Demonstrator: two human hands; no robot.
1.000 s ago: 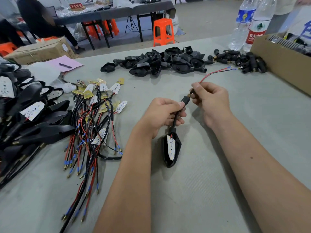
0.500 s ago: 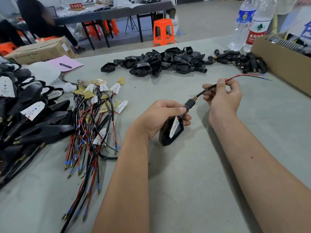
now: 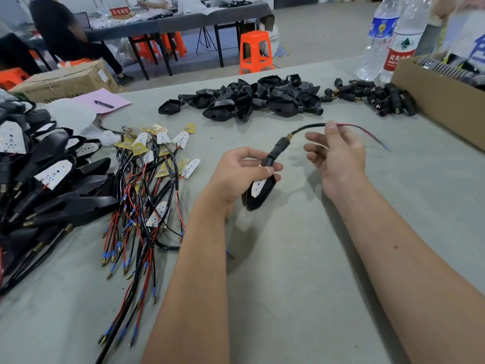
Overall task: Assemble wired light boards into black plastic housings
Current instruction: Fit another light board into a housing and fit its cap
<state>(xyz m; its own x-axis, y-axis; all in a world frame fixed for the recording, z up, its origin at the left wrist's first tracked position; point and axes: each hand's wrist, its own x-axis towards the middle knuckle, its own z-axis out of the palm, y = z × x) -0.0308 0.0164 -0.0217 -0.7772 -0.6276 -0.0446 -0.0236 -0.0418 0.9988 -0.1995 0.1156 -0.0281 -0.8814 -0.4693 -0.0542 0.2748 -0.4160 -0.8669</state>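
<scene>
The left hand [image 3: 237,174] is gripping a black housing [image 3: 258,194] above the table [image 3: 301,298], its light board [image 3: 258,186] facing up. The right hand [image 3: 338,153], fingers loosely spread, is pinching the wire [image 3: 309,126], probably pulling slack through the connector [image 3: 279,145].

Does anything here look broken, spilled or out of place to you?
Nothing stands out. The left hand holds a black housing with its light board seated, the right hand guides its wire, and the parts lie in loose piles on the table.
</scene>
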